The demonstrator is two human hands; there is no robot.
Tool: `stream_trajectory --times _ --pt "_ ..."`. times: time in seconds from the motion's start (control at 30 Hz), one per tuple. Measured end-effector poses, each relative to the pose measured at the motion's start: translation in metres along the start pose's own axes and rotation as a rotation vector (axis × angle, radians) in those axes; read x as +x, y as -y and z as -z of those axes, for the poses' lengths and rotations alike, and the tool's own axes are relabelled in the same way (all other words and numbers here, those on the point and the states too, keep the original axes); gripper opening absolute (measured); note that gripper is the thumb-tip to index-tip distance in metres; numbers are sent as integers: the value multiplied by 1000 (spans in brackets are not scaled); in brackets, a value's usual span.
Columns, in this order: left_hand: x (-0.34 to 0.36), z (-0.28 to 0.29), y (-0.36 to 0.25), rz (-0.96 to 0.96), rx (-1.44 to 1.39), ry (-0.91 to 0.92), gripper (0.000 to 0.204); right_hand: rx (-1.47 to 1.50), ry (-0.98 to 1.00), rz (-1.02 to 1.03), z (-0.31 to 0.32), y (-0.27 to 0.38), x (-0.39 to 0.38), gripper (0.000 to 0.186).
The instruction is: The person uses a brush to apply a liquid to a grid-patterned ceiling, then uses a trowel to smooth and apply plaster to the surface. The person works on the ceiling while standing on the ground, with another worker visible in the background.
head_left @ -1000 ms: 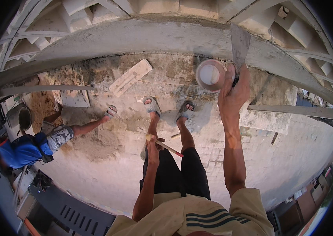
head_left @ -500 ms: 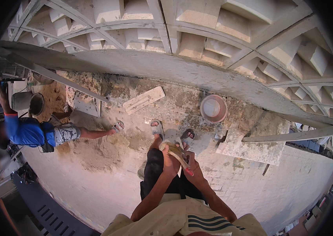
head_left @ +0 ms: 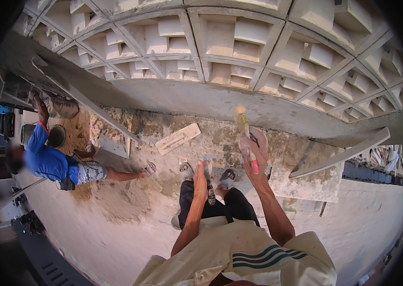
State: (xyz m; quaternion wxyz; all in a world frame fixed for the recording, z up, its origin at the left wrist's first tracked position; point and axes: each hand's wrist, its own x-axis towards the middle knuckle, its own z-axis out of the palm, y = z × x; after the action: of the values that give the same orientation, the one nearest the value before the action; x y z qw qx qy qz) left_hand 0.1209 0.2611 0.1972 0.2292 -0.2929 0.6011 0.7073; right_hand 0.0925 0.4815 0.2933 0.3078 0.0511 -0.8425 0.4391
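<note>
The left hand (head_left: pixel 200 180) is nearest the body, in front of the thighs, its grip closed on a dark-handled tool, seemingly a scraper (head_left: pixel 211 194); its handle points back toward the person, and its blade is hard to make out. Farther out and to the right, the right arm reaches forward nearly straight, and the right hand (head_left: pixel 258 155) grips a brush (head_left: pixel 242 120). The brush's long axis runs away from the person, leaning slightly left: red handle end by the wrist, yellow bristles beyond the grip, toward the low grey wall (head_left: pixel 182 97). So the right hand is nearer that wall. A pinkish bucket (head_left: pixel 260 134) sits beyond the right hand, mostly covered by it. Farther left of the brush, a flat pale board (head_left: pixel 178 138) lies slantwise on the ground.
</note>
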Motion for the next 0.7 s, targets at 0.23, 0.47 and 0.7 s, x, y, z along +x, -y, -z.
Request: stream_trajectory --times 0.23,0.47,0.7 --pt "26 121 58 -40 46 -95 32 -337 -539 55 -36 -47 112 26" --pt "27 233 94 -96 10 -299 24 -149 79 32 -1 -29 110 37" --pt "40 296 79 -84 -173 -335 20 -535 -251 474 166 134 273 50"
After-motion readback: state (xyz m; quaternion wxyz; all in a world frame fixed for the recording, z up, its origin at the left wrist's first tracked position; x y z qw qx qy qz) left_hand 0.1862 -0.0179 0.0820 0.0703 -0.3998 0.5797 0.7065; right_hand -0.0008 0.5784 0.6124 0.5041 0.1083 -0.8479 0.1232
